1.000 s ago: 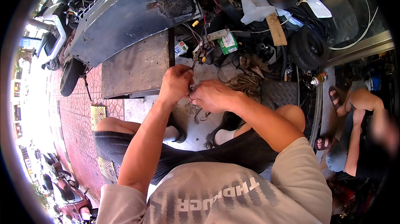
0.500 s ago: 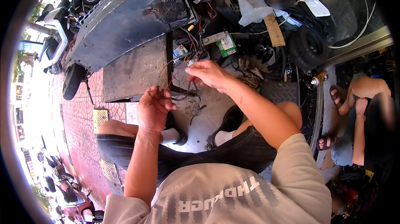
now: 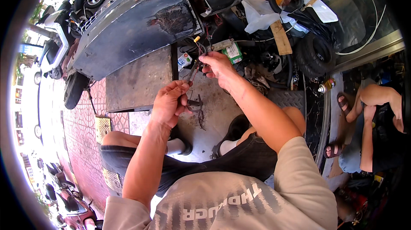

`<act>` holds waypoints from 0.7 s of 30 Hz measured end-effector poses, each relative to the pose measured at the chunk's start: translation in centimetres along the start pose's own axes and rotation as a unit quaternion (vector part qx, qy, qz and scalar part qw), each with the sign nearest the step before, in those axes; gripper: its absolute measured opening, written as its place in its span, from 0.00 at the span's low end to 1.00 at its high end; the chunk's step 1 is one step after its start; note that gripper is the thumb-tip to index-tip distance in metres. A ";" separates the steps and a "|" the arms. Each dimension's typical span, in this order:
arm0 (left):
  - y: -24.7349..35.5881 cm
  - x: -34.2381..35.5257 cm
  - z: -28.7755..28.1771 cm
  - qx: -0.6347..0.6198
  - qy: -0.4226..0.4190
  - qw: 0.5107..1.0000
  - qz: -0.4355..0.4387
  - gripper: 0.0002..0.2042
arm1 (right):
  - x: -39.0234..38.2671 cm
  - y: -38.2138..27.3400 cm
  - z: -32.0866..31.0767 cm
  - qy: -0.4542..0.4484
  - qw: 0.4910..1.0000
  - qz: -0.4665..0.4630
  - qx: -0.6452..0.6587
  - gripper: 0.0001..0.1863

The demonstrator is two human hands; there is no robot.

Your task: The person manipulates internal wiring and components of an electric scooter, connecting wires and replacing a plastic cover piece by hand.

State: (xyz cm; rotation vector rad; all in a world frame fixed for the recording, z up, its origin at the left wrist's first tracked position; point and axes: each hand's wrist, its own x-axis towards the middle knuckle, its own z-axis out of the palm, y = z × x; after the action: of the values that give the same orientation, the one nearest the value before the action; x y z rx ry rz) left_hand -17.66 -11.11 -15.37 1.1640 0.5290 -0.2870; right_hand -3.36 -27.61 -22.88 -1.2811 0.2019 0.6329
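Both of my hands work on electrical wires in front of a dark, scuffed vehicle panel. My left hand is closed, thumb and fingers pinching the lower part of the wires. Farther up and to the right, my right hand grips the same bundle between thumb and fingers. Dark loose wire ends dangle below, between the two hands. A small yellow connector sticks out above the right hand, near the panel's corner. My fingers hide exactly which strands each hand holds.
A brown box-like stand supports the panel. Beside it lie a green carton and a small white-blue box. Tires, planks and a spray can crowd the right. Another person sits at far right.
My left hand has moved up and right, closer to the right hand. The right hand has shifted slightly right and up. The wires between them now run more upright.
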 end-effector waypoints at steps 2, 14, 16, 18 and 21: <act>0.4 0.7 0.2 -0.005 0.010 1.000 0.004 0.07 | 0.7 -0.2 0.1 0.006 1.000 0.011 0.002 0.08; 0.0 2.9 2.5 -0.098 0.066 0.992 -0.053 0.07 | 3.7 -2.8 -2.8 -0.002 0.992 0.019 0.127 0.08; -0.2 1.9 2.3 -0.116 0.019 0.991 -0.063 0.08 | 3.6 -2.8 -3.0 -0.009 0.993 0.029 0.115 0.09; -0.1 0.0 1.8 -0.174 -0.012 0.984 -0.042 0.08 | 3.4 -2.2 -2.7 0.026 0.997 -0.046 0.048 0.10; -0.1 -1.2 0.7 -0.250 -0.038 0.967 -0.013 0.07 | 3.2 -1.1 -2.4 0.112 0.964 -0.200 -0.132 0.11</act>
State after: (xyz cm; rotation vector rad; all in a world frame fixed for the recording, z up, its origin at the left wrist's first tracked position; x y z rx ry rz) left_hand -18.57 -11.83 -14.58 0.6538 0.5116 -0.2043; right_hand 0.31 -29.01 -24.23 -1.5982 0.0384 0.1688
